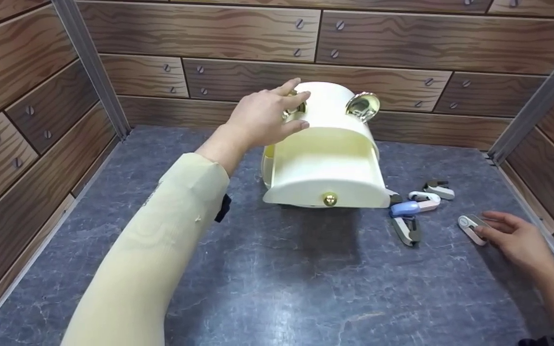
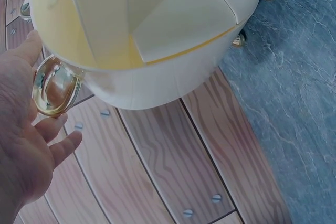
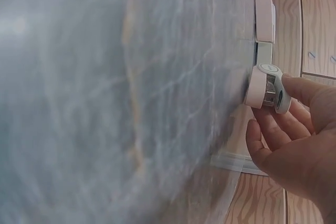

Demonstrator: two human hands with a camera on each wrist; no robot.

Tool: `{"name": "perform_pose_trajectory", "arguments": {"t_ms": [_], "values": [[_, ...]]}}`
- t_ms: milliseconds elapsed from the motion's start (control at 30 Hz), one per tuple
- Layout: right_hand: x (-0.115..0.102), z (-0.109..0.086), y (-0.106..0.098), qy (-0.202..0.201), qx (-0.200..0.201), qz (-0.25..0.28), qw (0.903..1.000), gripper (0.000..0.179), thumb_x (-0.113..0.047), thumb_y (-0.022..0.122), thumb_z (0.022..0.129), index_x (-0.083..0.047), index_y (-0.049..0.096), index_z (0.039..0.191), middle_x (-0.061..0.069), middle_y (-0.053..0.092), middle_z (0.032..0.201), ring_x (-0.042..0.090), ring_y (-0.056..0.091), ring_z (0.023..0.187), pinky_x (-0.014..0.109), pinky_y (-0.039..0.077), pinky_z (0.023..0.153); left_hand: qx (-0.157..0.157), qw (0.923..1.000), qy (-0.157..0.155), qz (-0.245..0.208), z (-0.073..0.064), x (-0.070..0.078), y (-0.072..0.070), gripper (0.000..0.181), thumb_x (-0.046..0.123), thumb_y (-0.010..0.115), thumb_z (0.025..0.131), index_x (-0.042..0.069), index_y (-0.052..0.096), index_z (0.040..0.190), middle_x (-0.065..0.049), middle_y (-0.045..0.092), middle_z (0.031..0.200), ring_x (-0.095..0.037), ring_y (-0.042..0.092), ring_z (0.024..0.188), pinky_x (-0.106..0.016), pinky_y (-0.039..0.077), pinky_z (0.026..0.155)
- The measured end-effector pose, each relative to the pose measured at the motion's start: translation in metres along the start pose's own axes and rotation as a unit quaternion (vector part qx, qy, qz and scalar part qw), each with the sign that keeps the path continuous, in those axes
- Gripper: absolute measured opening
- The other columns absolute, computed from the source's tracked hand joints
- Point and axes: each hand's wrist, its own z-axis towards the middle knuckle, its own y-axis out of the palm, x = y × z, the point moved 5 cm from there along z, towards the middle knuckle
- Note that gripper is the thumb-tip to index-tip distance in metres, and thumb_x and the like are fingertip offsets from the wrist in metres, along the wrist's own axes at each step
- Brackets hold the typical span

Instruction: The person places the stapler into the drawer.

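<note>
A cream drawer box [image 1: 327, 192] with a rounded top stands in the middle, its drawer pulled out toward me. It has a gold knob [image 1: 330, 199] on the drawer front and two gold ears on top. My left hand [image 1: 265, 115] is at the left gold ear [image 2: 55, 85], fingers spread and loosely extended around it. At the right, my right hand [image 1: 522, 240] pinches a small white-and-grey hinged gadget [image 3: 257, 87], like a mini stapler, between thumb and fingers, low over the table.
Several similar small gadgets lie right of the box: a blue-and-white one [image 1: 414, 205], a white-and-dark one [image 1: 407, 231] and another behind [image 1: 440, 190]. Wood-patterned walls [image 1: 248, 77] enclose the grey marbled table [image 1: 238, 288] at the back and sides.
</note>
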Motion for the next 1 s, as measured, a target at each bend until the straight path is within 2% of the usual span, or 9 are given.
{"name": "perform_pose_trajectory", "arguments": {"t_ms": [100,167,333,367,500,667,800,1000], "values": [[-0.006,0.0,-0.001,-0.013,-0.003,0.012,0.9998,0.035,-0.01,0.076,0.1,-0.041,0.066,0.113,-0.029,0.071,0.097,-0.011,0.067,0.086,0.011,0.054,0.071,0.001,1.0,0.004,-0.002,0.001,0.001,0.0,0.068,0.06,0.054,0.106,0.031,0.039,0.166,0.001,0.021,0.176,-0.038,0.054,0.141,-0.052,0.049,0.109],[-0.015,0.0,-0.002,-0.026,-0.002,0.005,0.9997,0.033,-0.01,0.076,0.1,-0.039,0.067,0.114,-0.029,0.071,0.099,-0.012,0.067,0.088,0.01,0.053,0.071,0.001,1.0,0.005,-0.002,0.001,0.002,0.0,0.068,0.06,0.054,0.107,0.031,0.039,0.166,0.001,0.021,0.176,-0.037,0.056,0.14,-0.051,0.05,0.107],[-0.052,0.002,0.001,-0.059,0.006,-0.017,0.9981,0.031,-0.011,0.076,0.1,-0.031,0.069,0.122,-0.03,0.07,0.102,-0.012,0.067,0.09,0.009,0.052,0.074,0.001,1.0,0.002,0.001,0.001,0.001,-0.001,0.068,0.061,0.052,0.107,0.032,0.038,0.167,0.001,0.02,0.176,-0.039,0.052,0.143,-0.053,0.047,0.111],[-0.061,0.002,0.002,-0.066,0.008,-0.018,0.9977,0.032,-0.011,0.076,0.1,-0.034,0.069,0.121,-0.03,0.07,0.102,-0.012,0.067,0.089,0.008,0.052,0.074,0.002,1.0,0.003,0.002,0.001,0.001,-0.001,0.068,0.061,0.053,0.107,0.032,0.038,0.166,0.001,0.02,0.176,-0.039,0.052,0.143,-0.053,0.047,0.111],[-0.102,0.0,0.01,-0.087,0.004,-0.031,0.9957,0.03,-0.013,0.076,0.101,-0.024,0.07,0.128,-0.031,0.069,0.105,-0.009,0.07,0.089,0.009,0.052,0.076,0.004,1.0,0.005,0.004,0.002,0.001,-0.001,0.068,0.061,0.053,0.106,0.031,0.039,0.166,0.0,0.021,0.176,-0.039,0.054,0.141,-0.053,0.049,0.109],[-0.16,-0.002,0.026,-0.124,-0.006,-0.046,0.9911,0.039,-0.015,0.077,0.1,-0.009,0.069,0.137,-0.029,0.07,0.111,-0.009,0.069,0.096,0.009,0.052,0.08,0.002,1.0,0.003,0.004,0.002,0.001,-0.001,0.068,0.061,0.054,0.106,0.031,0.04,0.166,0.0,0.022,0.176,-0.039,0.053,0.142,-0.054,0.049,0.108],[-0.211,-0.003,0.047,-0.172,-0.03,-0.037,0.9839,0.039,-0.009,0.078,0.098,-0.005,0.07,0.136,-0.021,0.074,0.114,-0.004,0.072,0.098,0.012,0.055,0.078,0.0,1.0,0.002,0.004,0.002,0.0,-0.001,0.069,0.061,0.054,0.106,0.031,0.039,0.166,0.0,0.021,0.176,-0.038,0.053,0.143,-0.054,0.049,0.108],[-0.284,-0.007,0.086,-0.226,-0.093,-0.019,0.9695,0.04,-0.006,0.079,0.096,0.0,0.069,0.135,-0.004,0.078,0.118,0.007,0.076,0.093,0.02,0.06,0.075,0.003,0.9999,0.006,0.007,0.002,0.0,0.0,0.069,0.062,0.053,0.106,0.031,0.04,0.166,-0.001,0.023,0.176,-0.039,0.055,0.14,-0.053,0.049,0.108]]}}
